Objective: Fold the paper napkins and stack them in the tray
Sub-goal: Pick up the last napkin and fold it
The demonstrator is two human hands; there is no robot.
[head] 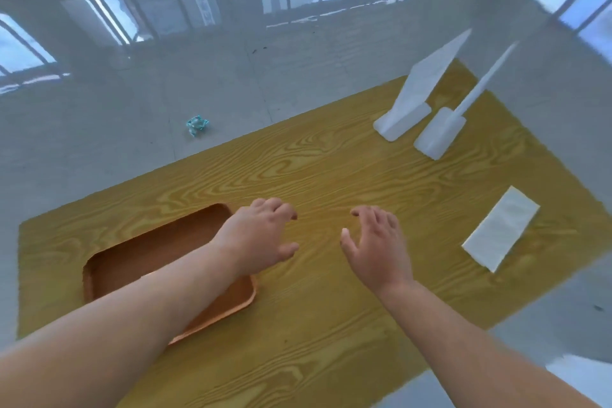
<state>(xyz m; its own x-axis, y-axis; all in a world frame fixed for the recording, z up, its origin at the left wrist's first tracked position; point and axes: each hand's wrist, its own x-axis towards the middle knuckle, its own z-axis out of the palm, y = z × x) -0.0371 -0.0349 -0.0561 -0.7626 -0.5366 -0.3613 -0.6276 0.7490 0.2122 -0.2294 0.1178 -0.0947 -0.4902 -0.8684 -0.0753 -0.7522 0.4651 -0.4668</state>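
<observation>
An orange-brown tray (132, 258) lies on the left part of the yellow wood-grain table (331, 175); my left forearm crosses over it and hides its middle. My left hand (261, 235) hovers just right of the tray, fingers apart, holding nothing. My right hand (377, 248) hovers beside it over bare table, fingers spread and empty. A folded white napkin (501, 228) lies flat at the right side of the table, apart from both hands. No napkin shows in the visible part of the tray.
Two white upright stands (410, 109) (440, 136) sit at the table's far right corner. A crumpled teal wrapper (197, 124) lies on the grey floor beyond the table. Windows with bars line the far wall.
</observation>
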